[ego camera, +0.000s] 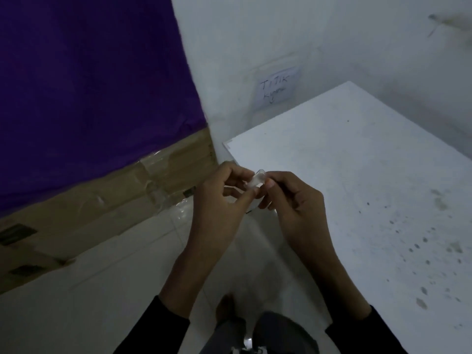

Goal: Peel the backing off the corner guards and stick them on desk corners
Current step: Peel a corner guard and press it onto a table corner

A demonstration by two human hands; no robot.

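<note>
clear corner guard [256, 180] pinched between both hands.

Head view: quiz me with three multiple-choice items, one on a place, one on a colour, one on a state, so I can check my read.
1. Where is the handwritten paper note?
A. on the wall behind the desk
B. on the floor
C. on the cardboard

2. What colour is the hanging cloth?
A. green
B. red
C. purple

3. What are the left hand and right hand doing?
A. lying flat on the desk
B. pinching the clear corner guard
C. hanging idle

Answers:
1 A, the note is stuck on the wall above the desk's far corner.
2 C, the cloth at left is plainly purple.
3 B, fingertips of both hands close on the guard, held off the desk.
</note>
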